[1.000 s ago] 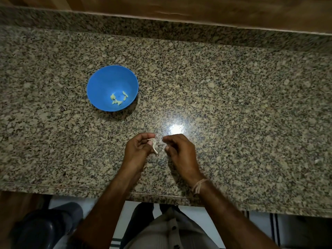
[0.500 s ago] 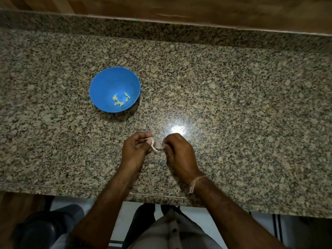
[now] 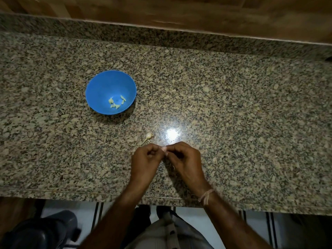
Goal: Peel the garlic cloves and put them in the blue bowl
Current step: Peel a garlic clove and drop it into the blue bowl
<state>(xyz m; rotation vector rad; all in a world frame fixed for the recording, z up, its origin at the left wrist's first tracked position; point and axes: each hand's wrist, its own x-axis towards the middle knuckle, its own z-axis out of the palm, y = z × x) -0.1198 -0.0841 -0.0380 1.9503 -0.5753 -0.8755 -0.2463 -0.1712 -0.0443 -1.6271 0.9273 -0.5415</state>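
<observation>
Left hand [image 3: 145,159] and right hand [image 3: 185,159] are pinching a garlic clove [image 3: 163,149]; blue bowl [image 3: 100,87] is lying forward-left, nearer the left.

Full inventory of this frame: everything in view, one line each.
blue bowl: one, blue, on the counter, left of centre
peeled garlic cloves: about five, pale yellow-green, in the bottom of the blue bowl
garlic piece: one, off-white with a thin stalk, on the counter just beyond the hands
garlic clove: one, pale, mostly hidden, pinched between both hands
granite counter: one, speckled brown-grey, fills most of the view
wooden wall: one, brown, behind the counter
wrist thread: one, pale, on the right wrist
left hand: one, fingers curled, grip on the garlic clove
right hand: one, fingers curled, grip on the garlic clove
</observation>
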